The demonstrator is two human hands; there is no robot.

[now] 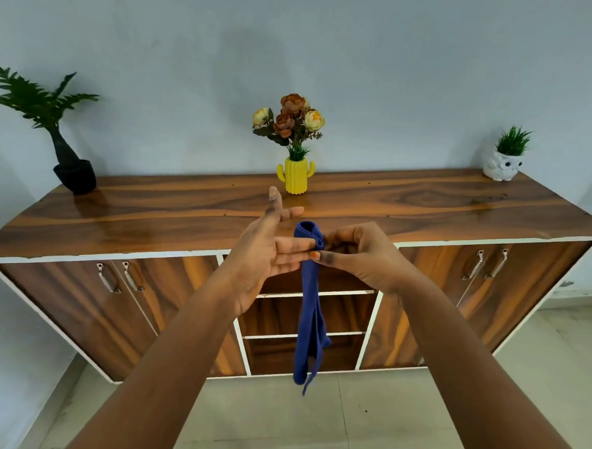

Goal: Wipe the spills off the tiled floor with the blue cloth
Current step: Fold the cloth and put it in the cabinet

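The blue cloth (pixel 310 302) is held in mid-air at frame centre, well above the tiled floor (pixel 366 419), hanging as a narrow bunched strip in front of the desk (pixel 150 211). Its top end is pinched by the right hand (pixel 361 255), whose fingers (pixel 329 238) are closed together on the cloth. The left hand (pixel 262 257) is at 9 o'clock of the cloth top, fingers (pixel 289 212) spread apart and extended, with the tips of two touching or just beside the pinched end; no grasp is seen there.

Risks as judged:
- The cloth is carried by a small pinch only; a slip is likely if that hold is loosened before a grip is taken by the left hand.
- The cloth is bunched; if it is lowered like this, little area is offered and spills get smeared, not lifted.
- The loose tail at 6 o'clock can be dragged across the floor first.
- The spills cannot be clearly made out; only a small dark speck (pixel 366 410) is seen at 5 o'clock of the tail, so patches may be missed.
- The yellow vase (pixel 296 177) stands at 12 o'clock, apart from the hands; a knock is unlikely.
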